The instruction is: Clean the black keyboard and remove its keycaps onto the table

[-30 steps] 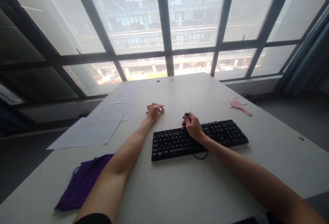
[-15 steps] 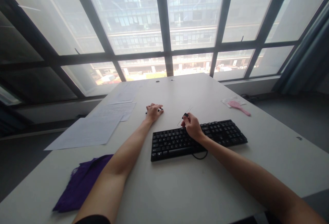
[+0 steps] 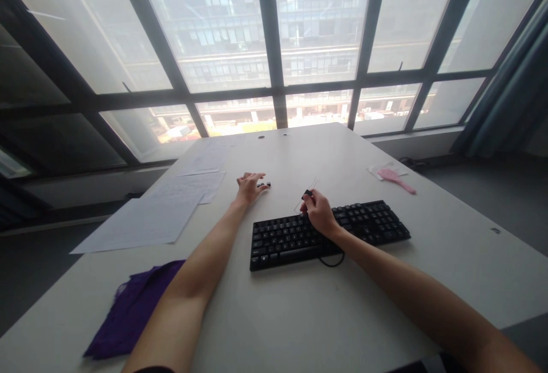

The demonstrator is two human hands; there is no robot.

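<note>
My left hand [image 3: 247,188] rests on the table beyond the keyboard, thumb and fingers apart. A few small black keycaps [image 3: 268,184] lie at its fingertips, partly hidden by the hand. Over the back edge of the black keyboard [image 3: 280,239], my right hand [image 3: 319,213] is closed around a keycap puller [image 3: 307,194] with a black handle and thin wire loops pointing away. The right wrist and forearm cover part of the keys, and a loop of black cable shows at the keyboard's front edge.
Papers [image 3: 141,219] spread along the table's left side. A folded purple cloth [image 3: 132,310] lies near my left forearm. To the right are a pink hairbrush [image 3: 396,179] and a clear plastic bag [image 3: 377,171]. Tall windows stand behind the white table [image 3: 274,316].
My left hand has shifted slightly left and its fingers have spread, uncovering the small black keycaps. My right hand keeps its hold on the puller in nearly the same place.
</note>
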